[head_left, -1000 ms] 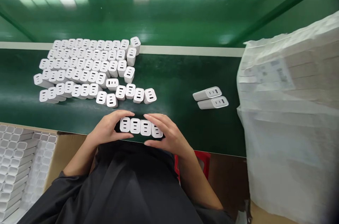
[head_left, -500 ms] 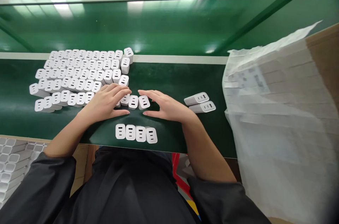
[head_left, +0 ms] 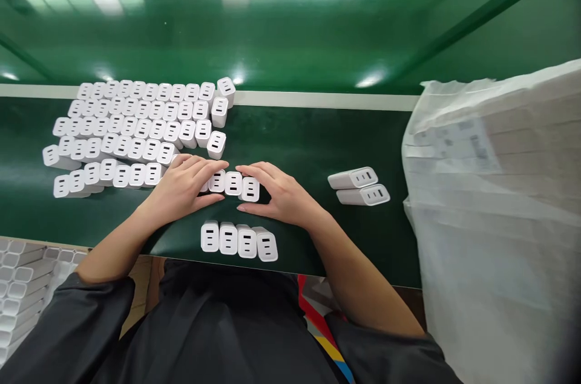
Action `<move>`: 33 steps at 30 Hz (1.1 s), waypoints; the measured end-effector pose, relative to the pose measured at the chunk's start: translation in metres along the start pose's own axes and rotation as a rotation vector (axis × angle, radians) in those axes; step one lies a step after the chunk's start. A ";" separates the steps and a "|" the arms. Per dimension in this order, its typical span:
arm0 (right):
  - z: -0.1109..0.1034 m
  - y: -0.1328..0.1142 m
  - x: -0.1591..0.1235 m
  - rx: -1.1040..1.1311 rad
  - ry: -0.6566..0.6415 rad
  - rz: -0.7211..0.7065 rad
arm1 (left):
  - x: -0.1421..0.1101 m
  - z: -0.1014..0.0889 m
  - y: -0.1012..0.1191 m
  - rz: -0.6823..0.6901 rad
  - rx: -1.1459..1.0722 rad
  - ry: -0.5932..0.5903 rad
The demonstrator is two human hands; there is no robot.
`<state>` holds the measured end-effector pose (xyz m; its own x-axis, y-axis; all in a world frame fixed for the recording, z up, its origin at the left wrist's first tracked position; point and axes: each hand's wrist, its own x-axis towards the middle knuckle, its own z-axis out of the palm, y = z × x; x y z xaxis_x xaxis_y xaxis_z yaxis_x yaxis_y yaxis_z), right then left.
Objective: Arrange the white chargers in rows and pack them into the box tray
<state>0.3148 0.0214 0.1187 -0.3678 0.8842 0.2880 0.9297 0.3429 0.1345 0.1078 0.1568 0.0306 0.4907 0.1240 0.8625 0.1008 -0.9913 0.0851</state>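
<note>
White slotted blocks (head_left: 233,184) stand in a short row between two bare hands, near the middle of a dark green worktop (head_left: 281,130), as I watch from afar through the head camera. Three show clearly, their slotted ends facing up, and part of another peeks out beside the left hand (head_left: 184,184). That hand curves around the row's left end, fingers along the far side and thumb along the near side. From the opposite end, the right hand (head_left: 284,193) mirrors it, its fingers and thumb straddling the last block. Each grip is spread about as wide as a block is deep; I cannot tell whether either one presses on them.

Closer to me, by the front edge, a row of four blocks (head_left: 228,239) stands side by side, the rightmost slightly askew. Behind and to the left, a large group of matching blocks (head_left: 129,107) fills several uneven rows. Well to the right, two blocks (head_left: 363,195) lie on their sides, one just beside the other, slots pointing right. Beyond them hangs a white translucent sheet (head_left: 458,233). At lower left, below the worktop, I see stacked white casings (head_left: 18,290).
</note>
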 end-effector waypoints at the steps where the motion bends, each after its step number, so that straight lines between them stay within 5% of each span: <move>1: 0.003 -0.002 0.001 -0.022 0.043 -0.001 | 0.000 0.000 0.000 0.000 0.002 -0.004; 8: 0.022 -0.014 0.010 -0.165 0.246 0.006 | -0.001 0.001 0.001 0.006 0.009 -0.016; 16: -0.014 -0.009 -0.002 -0.064 -0.041 -0.079 | -0.002 -0.007 0.001 0.031 0.015 -0.047; 24: 0.003 -0.027 -0.001 -0.311 0.181 0.031 | -0.005 -0.022 -0.006 -0.034 0.009 -0.087; 33: -0.018 -0.018 -0.007 -0.076 0.021 -0.086 | -0.005 -0.014 -0.005 -0.013 0.000 -0.127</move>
<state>0.3003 0.0032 0.1314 -0.4473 0.8453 0.2921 0.8907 0.3915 0.2312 0.0923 0.1605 0.0328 0.5953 0.1414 0.7910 0.1081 -0.9895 0.0956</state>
